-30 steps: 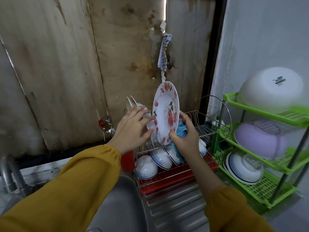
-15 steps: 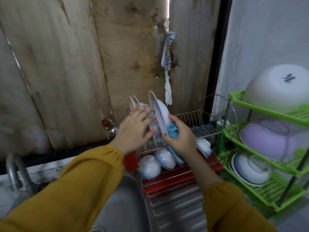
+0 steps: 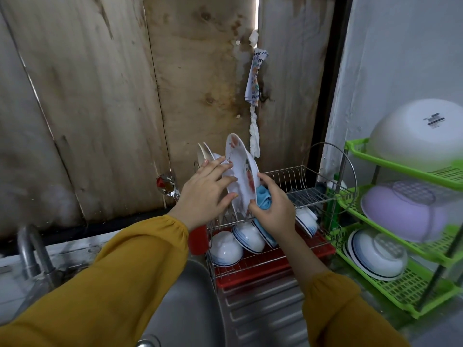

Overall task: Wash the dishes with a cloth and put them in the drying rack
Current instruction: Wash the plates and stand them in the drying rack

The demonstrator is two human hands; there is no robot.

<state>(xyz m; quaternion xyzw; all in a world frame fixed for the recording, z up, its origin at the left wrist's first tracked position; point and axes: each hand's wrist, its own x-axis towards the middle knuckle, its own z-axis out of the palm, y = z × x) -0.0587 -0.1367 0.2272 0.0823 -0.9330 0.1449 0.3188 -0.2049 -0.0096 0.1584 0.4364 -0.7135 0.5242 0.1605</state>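
Note:
A white plate with red flowers [image 3: 241, 171] stands on edge in the upper tier of the wire drying rack [image 3: 295, 189], next to other upright white plates [image 3: 204, 154]. My left hand [image 3: 208, 194] rests with straight fingers against the plate's left side. My right hand [image 3: 273, 209] grips the plate's lower right rim together with a bunched blue cloth [image 3: 264, 199]. Several white bowls with blue rims [image 3: 248, 236] lie upside down on the rack's lower tier, over a red drip tray [image 3: 275, 269].
A steel sink [image 3: 185, 301] and its ribbed drainboard [image 3: 263, 309] lie below the rack, with a tap [image 3: 32, 254] at the left. A green plastic shelf [image 3: 400, 284] at the right holds upturned white and lilac basins. A rag [image 3: 255, 78] hangs on the wooden wall.
The flowered plate has turned from facing me to edge-on and has come down into the rack's upper tier. Both hands stayed on it; the view moved closer.

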